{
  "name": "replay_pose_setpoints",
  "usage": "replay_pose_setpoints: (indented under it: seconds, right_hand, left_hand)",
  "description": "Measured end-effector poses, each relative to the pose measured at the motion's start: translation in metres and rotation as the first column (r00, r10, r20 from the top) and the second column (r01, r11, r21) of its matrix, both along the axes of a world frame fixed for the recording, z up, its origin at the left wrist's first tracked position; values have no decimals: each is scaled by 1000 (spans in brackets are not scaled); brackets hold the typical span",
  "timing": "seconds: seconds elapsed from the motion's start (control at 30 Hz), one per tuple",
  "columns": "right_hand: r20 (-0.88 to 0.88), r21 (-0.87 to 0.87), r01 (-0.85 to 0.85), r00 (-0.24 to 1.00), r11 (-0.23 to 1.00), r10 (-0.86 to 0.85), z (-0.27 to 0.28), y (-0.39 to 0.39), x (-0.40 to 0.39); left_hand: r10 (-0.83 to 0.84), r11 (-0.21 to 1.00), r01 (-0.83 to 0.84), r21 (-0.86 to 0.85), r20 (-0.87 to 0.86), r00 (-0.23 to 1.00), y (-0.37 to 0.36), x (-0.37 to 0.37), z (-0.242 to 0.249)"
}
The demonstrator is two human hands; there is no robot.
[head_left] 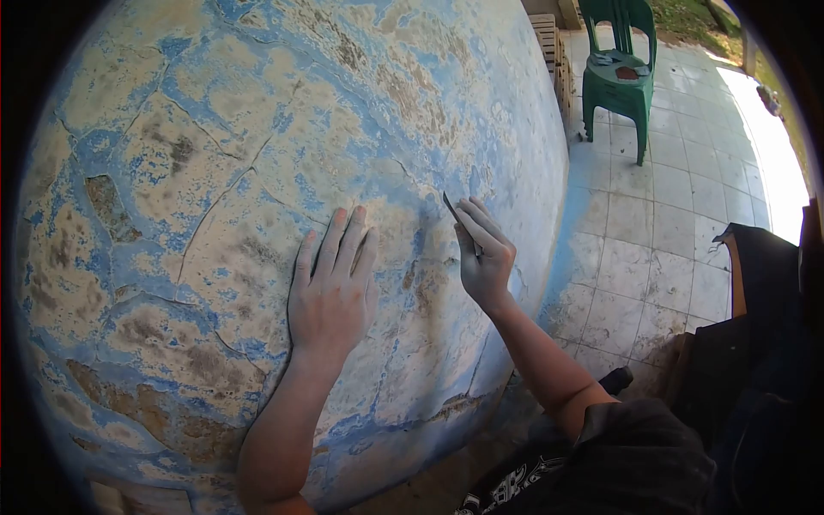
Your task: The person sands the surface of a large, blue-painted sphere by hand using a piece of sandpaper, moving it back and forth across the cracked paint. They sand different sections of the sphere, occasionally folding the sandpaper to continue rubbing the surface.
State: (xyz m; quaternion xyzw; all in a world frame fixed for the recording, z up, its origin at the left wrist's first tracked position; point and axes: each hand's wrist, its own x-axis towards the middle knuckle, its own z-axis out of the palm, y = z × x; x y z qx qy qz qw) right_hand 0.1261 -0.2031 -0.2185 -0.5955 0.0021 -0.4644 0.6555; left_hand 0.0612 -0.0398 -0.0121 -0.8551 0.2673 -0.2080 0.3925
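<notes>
A wall (249,206) with peeling blue and cream paint, cracks and bare patches fills most of the view. My left hand (330,296) lies flat against it, fingers stretched upward and a little apart, holding nothing. To its right, my right hand (485,253) is closed around a thin dark blade (449,204), seen nearly edge-on. The tip of the blade points up and left, right at the wall surface; its grip end is hidden inside my fingers. Pale dust coats both hands.
Pale floor tiles (652,202) run along the right, with blue dust at the wall's foot. A green plastic chair (622,90) stands there with small items on its seat. Behind it is a slatted wooden crate (545,39). Dark cloth (764,275) hangs at the right edge.
</notes>
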Motion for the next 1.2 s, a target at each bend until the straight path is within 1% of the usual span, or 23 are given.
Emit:
replay_pose_setpoints:
  seconds: [0.03, 0.07, 0.17, 0.23, 0.3, 0.37, 0.4, 0.47, 0.5, 0.57, 0.6, 0.7, 0.73, 0.77, 0.83, 0.87, 0.9, 0.97, 1.0, 1.03, 1.1, 1.17, 1.2]
  right_hand:
    - [38, 75, -36, 999, 997, 33, -1, 4, -2]
    - [32, 74, -48, 998, 996, 46, 0, 7, -2]
    - [123, -8, 37, 992, 999, -36, 19, 10, 3]
    - [186, -200, 173, 973, 964, -136, 34, 16, 3]
    - [174, -241, 170, 976, 956, -130, 43, 30, 2]
    - [139, -306, -38, 987, 951, 84, 48, 45, -2]
    - [140, -305, -35, 987, 952, 81, 45, 52, -3]
    - [186, -281, -176, 954, 944, 233, 31, 67, 2]
    - [187, -282, -172, 955, 944, 230, 28, 64, 9]
    - [117, -170, -73, 989, 983, 94, 24, 49, 29]
    - [39, -74, -91, 995, 993, 94, 29, 42, 35]
    - [85, -111, -141, 985, 984, 151, 41, 57, 20]
    - [141, -206, -181, 967, 962, 212, 43, 60, 6]
    - [143, -213, -182, 966, 960, 215, 36, 55, 10]
    - [166, -336, -177, 956, 925, 243, 20, 42, 22]
    - [80, -223, -124, 986, 967, 145, 20, 38, 31]
    - [81, -225, -121, 987, 967, 142, 25, 37, 34]
    - [-60, 45, -120, 991, 992, 122, 44, 41, 35]
    - [22, -7, -178, 984, 984, 178, 46, 50, 24]
    - [75, -137, -250, 962, 959, 262, 54, 54, 3]
    - [132, -299, -295, 929, 908, 345, 44, 52, -10]
    - [65, -280, -231, 964, 932, 258, 21, 39, 10]
    - [23, -181, -166, 985, 969, 173, 13, 37, 23]
  left_hand:
    - [-7, 1000, 7, -3, -5, 1000, 2, -2, 0]
    - [-18, 1000, 18, -1, -11, 1000, 3, -5, 0]
    - [-23, 1000, 23, -11, -13, 1000, 0, -6, 2]
    - [-15, 1000, 15, 1, -10, 1000, -1, -7, 2]
    - [-7, 1000, 7, 15, -10, 1000, -3, -6, 2]
    - [-24, 1000, 24, -8, 6, 1000, -2, -5, 0]
    - [-27, 1000, 27, -7, 7, 1000, -2, -4, -1]
    - [-34, 999, 35, -13, 22, 999, 0, -2, -4]
    - [-38, 999, 38, -14, 23, 999, -1, -2, -3]
    - [-36, 999, 37, -16, 10, 999, -3, -3, -2]
    - [-34, 999, 35, -21, 11, 999, -3, -2, -2]
    - [-31, 998, 34, -58, 59, 998, -3, -3, -3]
    - [-18, 996, 29, -87, 115, 993, -3, -3, -2]
    - [-7, 993, 27, -114, 171, 985, -4, -2, -1]
    - [8, 993, 14, -121, 183, 983, -3, -4, 0]
    - [19, 992, 6, -126, 195, 981, -4, -3, 1]
    - [16, 992, 9, -127, 195, 981, -5, -3, 1]
    - [18, 993, 3, -118, 178, 984, -6, -2, 1]
    - [16, 993, 6, -119, 177, 984, -4, -3, 0]
    - [5, 993, 16, -120, 175, 984, -1, -4, 0]
    - [-11, 992, 34, -124, 185, 983, -1, -4, 2]
    - [9, 996, 9, -87, 195, 981, 1, -7, 3]
    - [12, 996, 6, -89, 199, 980, 0, -6, 4]
